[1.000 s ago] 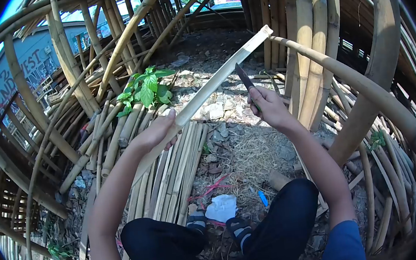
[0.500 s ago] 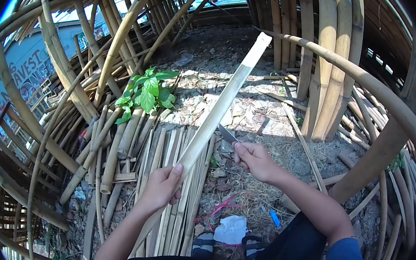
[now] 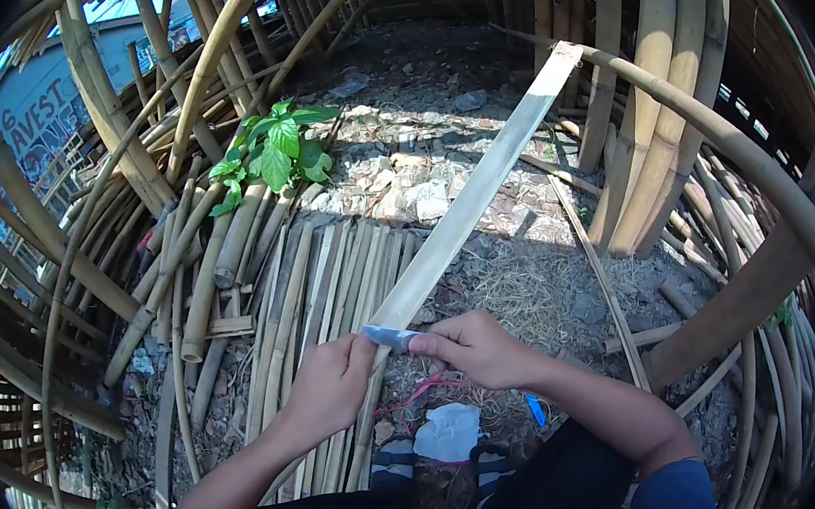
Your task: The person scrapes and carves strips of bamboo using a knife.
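Strip axis: our bamboo strip (image 3: 480,185) runs lengthwise from near left to far right; far tip angled upward, pale at the end.
Strip location: centre, held in front of us, slanting over rubble; near end hidden around our left hand, can't tell where it stops.
Knife axis: our knife (image 3: 391,337) points left, blade crossing the strip's near part, right by the left thumb.
Count, in hand: one strip, one knife.
Count, ground: one leafy plant (image 3: 276,154) far left; one white scrap (image 3: 447,433) near; one blue object (image 3: 536,409) just right of it; some pink string (image 3: 421,391); a pile of split bamboo (image 3: 306,299) left of centre, too overlapped for us to count.
Left hand: our left hand (image 3: 337,384) has fingers closed on the strip; forearm comes up from near left.
Right hand: our right hand (image 3: 476,351) is wrapped round the knife, handle covered; forearm from near right, elbow bent, knuckles facing up.
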A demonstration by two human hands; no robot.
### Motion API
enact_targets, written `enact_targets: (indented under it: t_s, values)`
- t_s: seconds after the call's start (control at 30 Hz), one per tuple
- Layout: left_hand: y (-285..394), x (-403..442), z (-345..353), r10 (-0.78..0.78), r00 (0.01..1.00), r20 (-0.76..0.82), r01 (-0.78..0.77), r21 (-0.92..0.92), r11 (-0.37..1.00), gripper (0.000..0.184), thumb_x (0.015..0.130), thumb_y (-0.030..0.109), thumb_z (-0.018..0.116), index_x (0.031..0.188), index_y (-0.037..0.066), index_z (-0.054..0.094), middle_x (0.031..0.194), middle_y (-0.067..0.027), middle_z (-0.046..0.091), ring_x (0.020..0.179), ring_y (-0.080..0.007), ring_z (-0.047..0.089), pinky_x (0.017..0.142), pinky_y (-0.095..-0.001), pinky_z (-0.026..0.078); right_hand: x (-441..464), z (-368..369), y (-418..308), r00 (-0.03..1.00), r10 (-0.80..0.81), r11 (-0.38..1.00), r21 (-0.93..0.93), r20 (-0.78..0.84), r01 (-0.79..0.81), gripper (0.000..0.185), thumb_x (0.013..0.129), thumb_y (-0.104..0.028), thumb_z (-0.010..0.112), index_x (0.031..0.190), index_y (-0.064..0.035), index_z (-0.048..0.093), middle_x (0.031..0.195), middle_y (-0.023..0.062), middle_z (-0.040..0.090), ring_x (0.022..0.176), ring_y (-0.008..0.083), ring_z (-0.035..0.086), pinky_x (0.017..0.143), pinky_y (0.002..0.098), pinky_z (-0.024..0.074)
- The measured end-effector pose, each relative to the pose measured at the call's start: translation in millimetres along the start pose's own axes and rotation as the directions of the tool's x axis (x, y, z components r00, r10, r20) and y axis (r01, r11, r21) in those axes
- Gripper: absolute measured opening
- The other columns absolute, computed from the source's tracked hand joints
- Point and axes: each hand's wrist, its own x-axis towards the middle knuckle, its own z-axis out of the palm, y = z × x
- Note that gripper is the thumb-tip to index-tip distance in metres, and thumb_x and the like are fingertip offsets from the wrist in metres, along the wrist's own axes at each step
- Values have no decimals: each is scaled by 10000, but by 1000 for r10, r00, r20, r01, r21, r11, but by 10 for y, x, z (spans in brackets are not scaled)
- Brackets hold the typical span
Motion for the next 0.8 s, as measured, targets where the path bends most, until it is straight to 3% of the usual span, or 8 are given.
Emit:
enact_targets:
  t_s: [0.07,0.17,0.23,0.37,0.47,0.67,0.73,0.8]
  values:
    - [14,-10,-21,11,1000,9,-11,1,1000,523,1030,332,423,788,-98,599,567,-201,528,525,-265,547,564,-429,433,5,-71,62,992,-34,993,110,-120,48,548,964,-488,551,736,2,644,544,42,534,520,139,516,535,339,421]
    - [9,-19,-34,-73,996,49,71,33,997,588,1032,384,413,754,-102,594,557,-197,522,522,-269,545,566,-431,432,7,-254,45,989,27,1000,15,-147,-25,527,972,-459,555,756,10,658,581,37,575,541,119,537,538,323,430]
    - [-38,24,19,-65,998,16,64,34,997,577,1034,378,422,708,-68,587,521,-44,446,525,-109,437,504,-360,380,-14,-254,40,987,26,999,46,-157,-19,533,988,-461,521,757,2,647,602,38,577,550,134,549,552,329,435]
    - [-161,52,93,-106,993,43,106,-1,994,600,1030,407,422,690,-59,586,523,-34,449,522,-107,433,498,-355,371,-25,-55,179,999,-5,1000,12,-32,5,546,996,-474,491,726,-11,599,611,36,551,581,145,528,589,331,434]
    - [-208,64,114,-93,993,69,93,10,996,644,1018,442,425,729,-101,612,523,-164,507,506,-235,524,555,-426,425,-12,-65,199,999,-6,999,36,-36,8,545,995,-475,492,725,-15,603,604,34,550,579,140,518,586,327,432]
    - [-151,16,41,-174,977,125,170,49,984,644,1020,444,420,715,-89,611,521,-142,503,500,-218,513,548,-416,425,62,-498,226,994,67,997,51,-91,-62,477,998,-395,537,696,-30,594,591,-7,513,562,92,450,542,282,388]
    - [-191,-14,17,-192,969,154,185,60,981,650,1022,448,412,710,-87,613,518,-121,497,498,-208,504,548,-408,426,118,-724,320,957,80,962,274,-278,0,444,1020,-376,504,702,-67,536,591,-40,441,520,53,361,480,233,300]
    - [-189,-38,9,-205,966,160,196,66,978,655,1021,451,410,706,-86,613,515,-113,490,497,-206,502,548,-407,425,93,-800,313,942,150,953,299,-302,-56,445,1026,-389,484,705,-82,514,586,-51,405,508,48,317,464,234,271]
